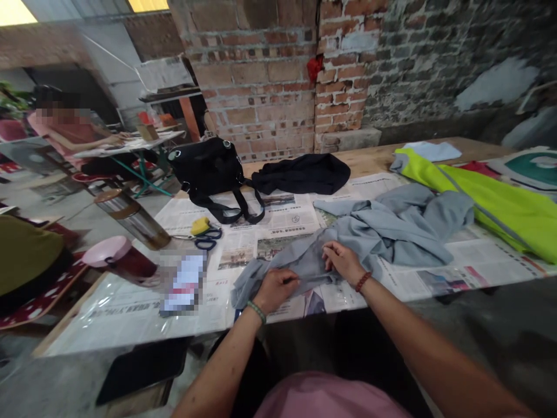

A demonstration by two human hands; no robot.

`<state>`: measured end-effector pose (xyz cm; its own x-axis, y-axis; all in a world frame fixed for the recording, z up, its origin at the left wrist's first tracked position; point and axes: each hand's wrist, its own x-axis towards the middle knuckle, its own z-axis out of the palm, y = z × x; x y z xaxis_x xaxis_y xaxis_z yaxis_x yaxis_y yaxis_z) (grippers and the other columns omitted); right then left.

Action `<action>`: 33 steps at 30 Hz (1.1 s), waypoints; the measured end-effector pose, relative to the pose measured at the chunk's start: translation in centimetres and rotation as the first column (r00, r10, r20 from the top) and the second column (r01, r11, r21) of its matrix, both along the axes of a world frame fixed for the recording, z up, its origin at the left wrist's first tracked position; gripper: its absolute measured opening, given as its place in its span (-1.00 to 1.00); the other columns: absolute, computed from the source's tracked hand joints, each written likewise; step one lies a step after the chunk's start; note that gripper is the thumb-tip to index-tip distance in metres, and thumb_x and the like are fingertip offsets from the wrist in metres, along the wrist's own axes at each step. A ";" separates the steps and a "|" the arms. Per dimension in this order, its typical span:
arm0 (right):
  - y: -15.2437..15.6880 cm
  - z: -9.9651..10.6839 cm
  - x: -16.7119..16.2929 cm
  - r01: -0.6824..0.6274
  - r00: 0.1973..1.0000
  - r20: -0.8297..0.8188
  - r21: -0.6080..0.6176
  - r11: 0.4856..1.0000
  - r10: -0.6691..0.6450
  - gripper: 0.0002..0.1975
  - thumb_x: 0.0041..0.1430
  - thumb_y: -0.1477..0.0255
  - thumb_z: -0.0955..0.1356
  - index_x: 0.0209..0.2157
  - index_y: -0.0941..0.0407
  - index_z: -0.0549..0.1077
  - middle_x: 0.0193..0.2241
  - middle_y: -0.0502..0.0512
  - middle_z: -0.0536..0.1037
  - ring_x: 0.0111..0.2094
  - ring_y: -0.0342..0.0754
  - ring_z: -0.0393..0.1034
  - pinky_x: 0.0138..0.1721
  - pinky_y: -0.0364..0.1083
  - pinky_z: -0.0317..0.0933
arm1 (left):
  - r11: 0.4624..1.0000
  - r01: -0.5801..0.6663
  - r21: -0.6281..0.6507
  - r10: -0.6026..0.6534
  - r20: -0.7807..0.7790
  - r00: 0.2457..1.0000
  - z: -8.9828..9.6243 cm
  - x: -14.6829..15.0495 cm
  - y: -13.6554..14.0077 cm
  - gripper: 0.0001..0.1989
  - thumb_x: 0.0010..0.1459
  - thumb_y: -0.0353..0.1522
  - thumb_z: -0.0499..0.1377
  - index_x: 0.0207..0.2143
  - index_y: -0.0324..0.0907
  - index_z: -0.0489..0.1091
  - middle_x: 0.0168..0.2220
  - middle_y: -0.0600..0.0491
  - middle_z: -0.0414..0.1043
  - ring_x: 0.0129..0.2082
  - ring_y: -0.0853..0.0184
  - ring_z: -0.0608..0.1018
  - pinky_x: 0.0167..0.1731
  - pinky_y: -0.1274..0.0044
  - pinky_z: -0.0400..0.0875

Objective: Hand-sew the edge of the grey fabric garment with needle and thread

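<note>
A crumpled grey garment (361, 232) lies on the newspaper-covered table in front of me. On its near left end rests my left hand (277, 288), closed, with thumb and forefinger pinching the grey cloth. A little to the right, my right hand (343, 262) is just over the same cloth. Its fingers are curled together in a pinch, and whatever lies between them is too small or hidden to make out. The garment spreads away in loose folds beyond both hands.
Left on the table (130, 325) are scissors (209, 239), a steel flask (134, 219), a lidded cup (122, 258) and a blurred-out item (185, 283). Behind lie a black bag (209, 168) and dark cloth (302, 173). A yellow vest (487, 194) and iron (533, 167) are right. Another person (73, 128) sits far left.
</note>
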<state>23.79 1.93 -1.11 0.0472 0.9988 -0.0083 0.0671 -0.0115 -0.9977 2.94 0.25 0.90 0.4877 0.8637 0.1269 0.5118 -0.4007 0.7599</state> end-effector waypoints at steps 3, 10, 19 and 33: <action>-0.1 0.0 -0.2 0.015 0.999 -0.052 0.003 1.000 -0.015 -0.75 -0.05 0.21 0.27 -0.43 0.12 0.32 -0.60 -0.11 0.35 -0.72 -0.25 0.25 -0.71 -0.24 0.06 | 0.998 -0.055 0.017 0.055 0.016 0.998 0.1 0.2 -0.2 -0.81 -0.01 -0.36 0.13 -0.58 -0.25 0.46 -0.63 0.10 0.40 -0.59 0.45 0.37 -0.52 0.62 0.21; -2.4 2.8 0.0 0.185 0.940 -0.312 0.123 0.975 -0.139 -0.75 0.01 0.21 0.29 -0.31 0.06 0.28 -0.56 -0.08 0.40 -0.63 -0.18 0.31 -0.63 -0.18 0.18 | 0.994 -0.080 0.072 0.078 0.042 0.996 0.2 0.2 -0.4 -0.76 0.01 -0.37 0.11 -0.65 -0.25 0.42 -0.68 0.13 0.33 -0.62 0.47 0.34 -0.53 0.63 0.19; -10.3 2.3 -5.5 -0.211 0.968 -0.198 -0.326 0.921 0.152 -0.75 0.01 0.20 0.23 -0.41 0.11 0.26 -0.70 -0.17 0.32 -0.83 -0.30 0.11 -0.83 -0.29 -0.19 | 0.990 -0.138 0.018 0.135 0.121 0.983 -0.1 0.1 -0.3 -0.85 -0.02 -0.39 0.13 -0.52 -0.24 0.48 -0.55 0.06 0.47 -0.52 0.40 0.45 -0.46 0.61 0.31; -8.6 1.8 -6.8 -0.155 0.968 -0.245 -0.393 0.906 0.060 -0.71 -0.08 0.19 0.26 -0.44 0.15 0.24 -0.71 -0.16 0.34 -0.84 -0.31 0.12 -0.87 -0.31 -0.22 | 0.989 -0.148 0.001 0.146 0.176 0.974 -0.7 -0.1 -0.3 -0.90 -0.05 -0.41 0.18 -0.49 -0.23 0.49 -0.51 0.07 0.50 -0.49 0.40 0.48 -0.43 0.61 0.35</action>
